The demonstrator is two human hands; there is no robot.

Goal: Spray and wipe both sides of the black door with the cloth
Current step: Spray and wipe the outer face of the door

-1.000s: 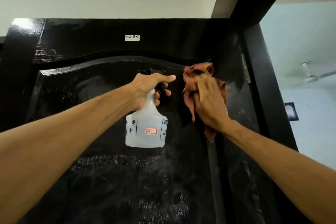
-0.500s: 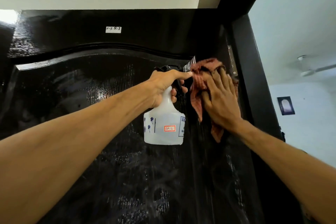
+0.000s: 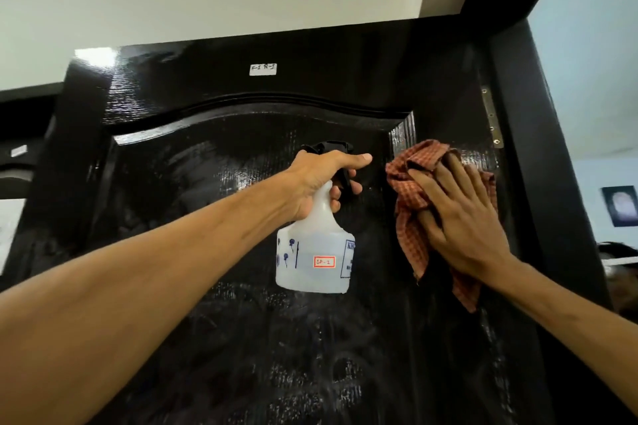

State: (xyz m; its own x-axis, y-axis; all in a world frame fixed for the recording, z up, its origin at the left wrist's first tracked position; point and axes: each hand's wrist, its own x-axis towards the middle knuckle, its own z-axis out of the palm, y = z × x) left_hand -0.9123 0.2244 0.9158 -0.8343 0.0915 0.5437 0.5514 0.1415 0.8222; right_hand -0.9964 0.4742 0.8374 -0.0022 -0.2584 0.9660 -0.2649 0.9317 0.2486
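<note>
Head view: left hand (image 3: 319,183) grips the bottle (image 3: 316,252) by its neck, fingers at the trigger; whether it holds liquid I cannot tell — its white wall hides that. Just right of it, the right hand (image 3: 462,217) presses the cloth (image 3: 414,179) flat on the door (image 3: 214,217). The cloth's loose tail could slip free on the wet surface — or spray could hit the wiping hand.

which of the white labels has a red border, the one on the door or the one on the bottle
The label on the spray bottle: red-framed, red writing. The door's label is plain white with dark writing.
</note>
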